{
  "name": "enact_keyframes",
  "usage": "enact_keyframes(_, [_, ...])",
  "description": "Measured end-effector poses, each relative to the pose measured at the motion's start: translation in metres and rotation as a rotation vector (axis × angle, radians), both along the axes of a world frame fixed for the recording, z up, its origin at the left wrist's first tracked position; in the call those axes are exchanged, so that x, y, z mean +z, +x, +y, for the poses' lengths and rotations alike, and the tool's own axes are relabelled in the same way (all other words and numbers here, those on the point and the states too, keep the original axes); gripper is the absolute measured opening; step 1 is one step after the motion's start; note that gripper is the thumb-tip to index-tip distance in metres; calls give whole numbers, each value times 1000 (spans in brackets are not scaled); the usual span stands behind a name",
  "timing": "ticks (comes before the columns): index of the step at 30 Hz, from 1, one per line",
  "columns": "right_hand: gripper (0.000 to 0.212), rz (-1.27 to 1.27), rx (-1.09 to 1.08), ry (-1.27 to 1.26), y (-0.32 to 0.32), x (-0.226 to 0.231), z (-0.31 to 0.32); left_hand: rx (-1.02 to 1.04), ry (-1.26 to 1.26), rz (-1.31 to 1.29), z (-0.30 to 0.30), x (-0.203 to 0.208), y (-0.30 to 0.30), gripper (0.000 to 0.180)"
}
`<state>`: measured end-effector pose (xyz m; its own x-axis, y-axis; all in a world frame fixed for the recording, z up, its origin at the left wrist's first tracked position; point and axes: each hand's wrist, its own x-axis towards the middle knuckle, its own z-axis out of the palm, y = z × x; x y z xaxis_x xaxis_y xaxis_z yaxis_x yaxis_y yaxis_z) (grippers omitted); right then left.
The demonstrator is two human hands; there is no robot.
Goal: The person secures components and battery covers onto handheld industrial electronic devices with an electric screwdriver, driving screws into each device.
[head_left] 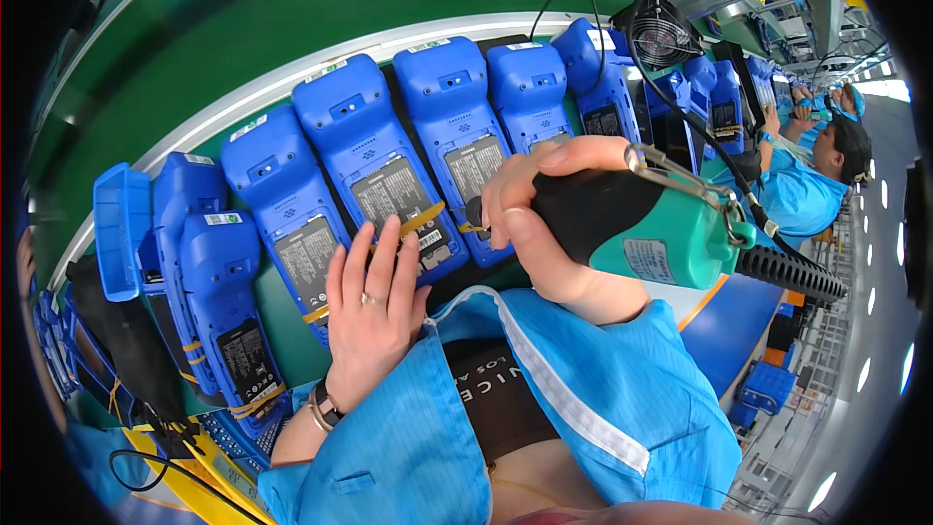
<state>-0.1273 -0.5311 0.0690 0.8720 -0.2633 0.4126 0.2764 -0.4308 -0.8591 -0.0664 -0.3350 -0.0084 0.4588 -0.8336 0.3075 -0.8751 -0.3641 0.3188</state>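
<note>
A green surface (243,29) runs under everything, edged by a pale rail, and on it a row of blue handheld terminals lies face down, side by side, backs up with their grey label panels showing. Further along the line other people in blue coats sit at the same surface.

The person's right hand (544,224) is wrapped tight around an electric screwdriver (641,224), black at the neck and teal at the body, with a ribbed cable trailing off behind that grip; its nose points toward the terminal (457,146) just ahead of the knuckles. The bit itself is hidden behind the fingers, so I cannot tell whether it touches a screw.

The left hand (374,316) lies flat and spread, fingers pressing on the lower end of the neighbouring terminal (384,180), pinching nothing. A yellow rubber band (420,219) crosses that unit just beyond the fingertips.

As far as I can judge, the work is midway: units to the left of the flat hand already carry yellow bands, while those beyond the driver show none. One loose blue back cover (121,233) stands at the far left end.
</note>
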Motion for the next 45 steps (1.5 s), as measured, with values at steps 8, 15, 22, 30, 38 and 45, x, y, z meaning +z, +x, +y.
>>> enact_keyframes(8, [47,-121,61,174,2,-14,-8,-66,-27,133,-29,3,8,49])
enact_keyframes(15, [49,-146,108,247,3,-22,-20,-13,-50,83,-53,15,20,25])
enact_keyframes(22, [47,-182,65,263,2,-27,-22,84,-33,130,-69,13,24,16])
enact_keyframes(30, [47,-204,118,199,7,-31,-28,156,-177,402,-70,7,36,18])
enact_keyframes(38, [47,-228,157,188,17,-35,-24,152,-202,436,-69,7,37,18])
enact_keyframes(45, [43,-241,207,217,22,-37,-17,118,-267,416,-67,3,39,18])
